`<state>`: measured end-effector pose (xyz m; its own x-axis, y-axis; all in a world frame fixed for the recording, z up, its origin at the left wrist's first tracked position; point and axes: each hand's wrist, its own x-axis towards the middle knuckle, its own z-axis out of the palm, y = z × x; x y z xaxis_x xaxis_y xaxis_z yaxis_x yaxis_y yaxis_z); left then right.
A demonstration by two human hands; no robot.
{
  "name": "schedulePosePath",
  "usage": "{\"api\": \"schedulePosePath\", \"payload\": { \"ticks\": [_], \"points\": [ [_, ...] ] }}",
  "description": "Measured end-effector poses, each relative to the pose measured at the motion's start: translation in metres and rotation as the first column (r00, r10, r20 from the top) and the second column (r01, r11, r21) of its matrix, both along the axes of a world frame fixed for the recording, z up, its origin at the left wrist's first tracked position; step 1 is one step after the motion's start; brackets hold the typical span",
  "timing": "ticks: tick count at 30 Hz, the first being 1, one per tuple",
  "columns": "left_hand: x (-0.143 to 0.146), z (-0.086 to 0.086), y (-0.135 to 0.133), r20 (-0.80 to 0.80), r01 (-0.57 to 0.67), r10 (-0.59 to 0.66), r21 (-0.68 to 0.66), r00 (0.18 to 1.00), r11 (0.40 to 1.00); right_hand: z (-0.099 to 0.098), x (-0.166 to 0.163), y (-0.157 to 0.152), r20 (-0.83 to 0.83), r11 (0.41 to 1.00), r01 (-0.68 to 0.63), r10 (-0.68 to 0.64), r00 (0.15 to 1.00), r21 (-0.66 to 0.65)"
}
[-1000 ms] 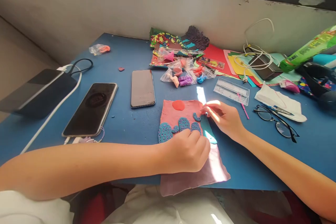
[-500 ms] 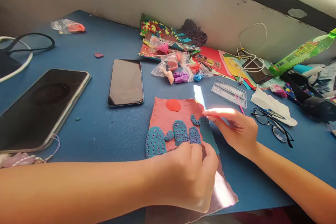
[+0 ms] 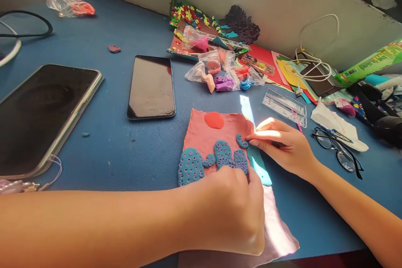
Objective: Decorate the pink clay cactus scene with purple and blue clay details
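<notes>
A pink clay picture (image 3: 201,127) lies on the table in front of me, with a flat red disc (image 3: 214,120) at its top. Across it stand rounded blue clay cacti (image 3: 191,165) dotted with small purple rings. My left hand (image 3: 230,209) rests closed low on the picture; its fingertips are hidden, so what it grips cannot be seen. At the right edge, the thumb and forefinger of my right hand (image 3: 278,144) pinch together on the clay, beside a small curved blue piece (image 3: 241,141). The picture's lower part is pale pink.
Two phones, a larger one (image 3: 47,121) and a smaller one (image 3: 151,87), lie to the left. Behind are bagged clay lumps (image 3: 224,83), a decorated clay piece (image 3: 188,16) and coloured paper (image 3: 262,60). Glasses (image 3: 337,150), a clear case (image 3: 284,104) and a green bottle (image 3: 370,60) are right.
The camera view has tilted and shifted, so most things sit differently in frame. My right fingertips have moved slightly inward, closer to the curved blue piece. My left hand stays closed on the picture.
</notes>
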<state>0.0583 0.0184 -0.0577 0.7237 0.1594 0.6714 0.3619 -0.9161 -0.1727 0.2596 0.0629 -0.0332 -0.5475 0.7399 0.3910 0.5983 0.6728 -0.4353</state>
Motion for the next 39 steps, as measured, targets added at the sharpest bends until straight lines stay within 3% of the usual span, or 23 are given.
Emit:
{"api": "schedulePosePath", "payload": {
  "ticks": [5, 8, 11, 13, 20, 25, 29, 33, 36, 39],
  "points": [
    [-0.001, -0.002, -0.002, -0.008, 0.006, -0.006, -0.003, 1.0, 1.0, 0.001, -0.001, -0.003, -0.009, 0.998, 0.056, -0.056, 0.998, -0.004],
    [-0.001, -0.002, -0.001, -0.004, 0.013, -0.013, 0.002, 1.0, 1.0, 0.001, 0.0, -0.008, -0.016, 0.987, 0.031, -0.029, 0.999, 0.155],
    [-0.001, -0.001, 0.0, 0.004, 0.015, -0.015, 0.003, 1.0, 1.0, -0.001, 0.002, -0.01, 0.046, 0.936, -0.049, 0.036, 0.998, 0.347],
    [0.0, -0.002, 0.0, 0.002, 0.012, -0.012, 0.003, 1.0, 1.0, -0.003, 0.003, -0.01, 0.091, 0.911, -0.089, 0.057, 0.994, 0.403],
    [0.0, -0.001, -0.001, 0.029, 0.005, -0.005, -0.001, 1.0, 1.0, -0.005, 0.003, -0.008, 0.163, 0.892, -0.122, 0.056, 0.985, 0.435],
    [-0.003, 0.002, 0.0, -0.052, 0.03, -0.03, -0.003, 0.998, 1.0, -0.005, 0.003, -0.009, 0.156, 0.884, -0.136, 0.072, 0.985, 0.447],
    [-0.002, 0.0, 0.001, 0.004, 0.021, -0.021, 0.001, 1.0, 1.0, -0.004, 0.002, -0.01, 0.189, 0.88, -0.137, 0.055, 0.98, 0.455],
    [-0.003, 0.005, 0.004, -0.065, 0.05, -0.049, 0.011, 0.997, 0.999, -0.005, 0.002, -0.01, 0.227, 0.871, -0.153, 0.049, 0.973, 0.468],
    [-0.006, 0.014, 0.006, -0.065, 0.102, -0.101, 0.001, 0.993, 0.995, -0.005, 0.001, -0.011, 0.156, 0.845, -0.13, 0.056, 0.986, 0.519],
    [-0.008, 0.021, 0.005, 0.057, 0.191, -0.187, -0.085, 0.981, 0.978, 0.002, -0.003, -0.015, -0.01, 0.801, -0.026, 0.04, 0.999, 0.598]
  ]
}}
